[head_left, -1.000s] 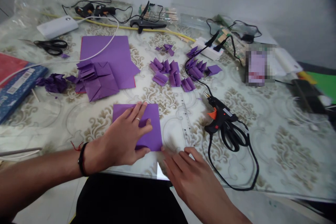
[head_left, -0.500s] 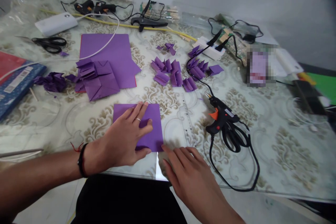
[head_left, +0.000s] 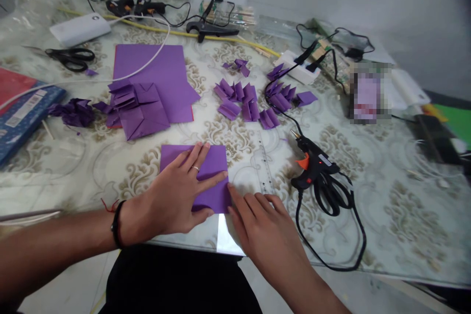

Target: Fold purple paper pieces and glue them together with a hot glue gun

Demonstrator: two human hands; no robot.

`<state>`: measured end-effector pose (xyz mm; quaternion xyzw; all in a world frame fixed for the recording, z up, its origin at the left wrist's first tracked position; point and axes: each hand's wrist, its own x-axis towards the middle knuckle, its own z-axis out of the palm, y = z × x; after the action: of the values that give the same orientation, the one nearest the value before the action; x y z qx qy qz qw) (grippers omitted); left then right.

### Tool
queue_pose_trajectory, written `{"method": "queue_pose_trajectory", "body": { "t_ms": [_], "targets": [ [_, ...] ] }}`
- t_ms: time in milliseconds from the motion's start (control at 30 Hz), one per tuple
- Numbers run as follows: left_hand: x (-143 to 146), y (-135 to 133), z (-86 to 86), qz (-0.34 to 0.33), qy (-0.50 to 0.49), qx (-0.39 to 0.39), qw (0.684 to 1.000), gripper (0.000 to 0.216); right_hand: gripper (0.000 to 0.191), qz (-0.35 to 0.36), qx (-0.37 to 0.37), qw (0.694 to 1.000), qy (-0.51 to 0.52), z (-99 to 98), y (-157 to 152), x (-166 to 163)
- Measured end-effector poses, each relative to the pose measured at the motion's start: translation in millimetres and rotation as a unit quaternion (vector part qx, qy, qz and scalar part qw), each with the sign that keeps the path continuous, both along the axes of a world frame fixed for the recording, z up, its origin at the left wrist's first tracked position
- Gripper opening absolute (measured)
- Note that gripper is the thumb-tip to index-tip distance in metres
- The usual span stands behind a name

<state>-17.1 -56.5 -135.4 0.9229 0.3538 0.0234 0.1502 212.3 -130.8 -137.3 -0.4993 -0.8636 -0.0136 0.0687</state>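
A purple paper square (head_left: pixel 213 162) lies near the front edge of the glass-topped table (head_left: pixel 386 216). My left hand (head_left: pixel 176 196) rests flat on it, fingers spread, a ring on one finger and a black band at the wrist. My right hand (head_left: pixel 263 225) lies to the right of the square, fingers stretched out, with its fingertips at the paper's right edge. A clear ruler (head_left: pixel 263 167) lies just right of the square.
A black glue gun (head_left: pixel 311 167) lies over black scissors (head_left: pixel 331 191), its cord looping toward the front edge. Several small folded purple pieces (head_left: pixel 246 103) sit mid-table. Larger purple sheets (head_left: pixel 154 78) and folded paper (head_left: pixel 140 108) lie at left, with scissors (head_left: pixel 69 56), a blue book (head_left: pixel 22 117) and cables behind.
My right hand has slid up and left from the table's front edge until its fingertips reach the purple square's right edge. The left hand has stayed on the paper.
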Motion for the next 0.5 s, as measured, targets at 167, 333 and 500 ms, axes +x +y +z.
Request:
{"method": "queue_pose_trajectory", "body": {
  "t_ms": [167, 333, 500],
  "targets": [
    [0.9, -0.1, -0.4, 0.004, 0.012, 0.014, 1.0, 0.086, 0.035, -0.018, 0.021, 0.999, -0.02, -3.3, 11.2, -2.8],
    [1.8, 0.5, 2.0, 0.0, 0.022, 0.008, 1.0, 0.084, 0.044, -0.02, 0.013, 0.999, -0.048, -4.5, 27.3, -3.8],
    [2.0, 0.2, 2.8, 0.003, 0.016, 0.0, 1.0, 0.083, 0.054, -0.03, -0.006, 0.997, -0.069, -4.6, 43.8, -5.7]
  ]
}}
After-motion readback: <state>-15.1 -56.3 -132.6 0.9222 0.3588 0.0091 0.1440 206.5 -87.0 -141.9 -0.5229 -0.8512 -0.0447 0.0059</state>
